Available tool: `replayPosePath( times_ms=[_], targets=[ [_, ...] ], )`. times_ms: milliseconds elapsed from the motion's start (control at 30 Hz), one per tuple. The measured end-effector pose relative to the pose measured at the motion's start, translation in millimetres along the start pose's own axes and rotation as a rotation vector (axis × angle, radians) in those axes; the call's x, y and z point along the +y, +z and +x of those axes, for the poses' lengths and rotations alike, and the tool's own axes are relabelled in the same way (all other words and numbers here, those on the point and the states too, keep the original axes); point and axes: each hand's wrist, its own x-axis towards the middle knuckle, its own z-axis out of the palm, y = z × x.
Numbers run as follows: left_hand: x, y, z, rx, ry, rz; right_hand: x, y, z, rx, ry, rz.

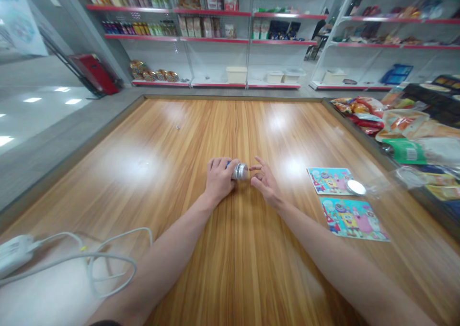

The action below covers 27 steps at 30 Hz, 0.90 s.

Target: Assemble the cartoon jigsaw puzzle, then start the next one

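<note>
now left hand [219, 178] is gripping a sideways can [240, 171], right hand [266, 182] (loosely spread) is hovering beside it; any slackening is risking a roll.

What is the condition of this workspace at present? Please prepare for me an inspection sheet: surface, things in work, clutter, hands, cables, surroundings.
Surface: wood-grain table with a dark rim and bright reflections.
Things in work: a silver-ended container, lying on its side; label unreadable.
Clutter: two cartoon cards on the right; a silver disc overlaps the farther one; a tiny object lies far left.
Hands: left hand grips the container; right hand is open at its silver end, contact unclear.
Cables: white cable looped near the left forearm, beside a white block.
Surroundings: stocked shelves ahead; packaged goods at right.
</note>
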Motion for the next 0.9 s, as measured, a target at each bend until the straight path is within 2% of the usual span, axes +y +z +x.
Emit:
replayPosePath(
  times_ms=[100,200,400,533,700,900],
  targets=[
    [6.2,2.7,1.3,-0.134,0.131,0.062,-1.3,-0.8,1.2,0.003,-0.001,-0.067],
    [13.4,6.5,0.4,-0.182,0.183,0.116,-5.0,2.5,2.0,0.038,-0.017,-0.143],
    [11.1,5.9,2.3,-0.159,0.153,0.192,-9.2,3.9,2.1,0.144,-0.036,-0.25],
    [9.3,5.6,3.2,-0.128,0.113,0.201,-13.8,5.4,1.3,0.165,-0.098,-0.282],
    [10.5,3.1,3.9,-0.123,0.063,0.156,-20.3,6.9,0.6,0.128,-0.215,-0.299],
    [11.5,-4.2,9.4,-0.219,0.013,-0.016,-23.3,2.5,-2.0,0.02,-0.335,-0.317]
  ],
)
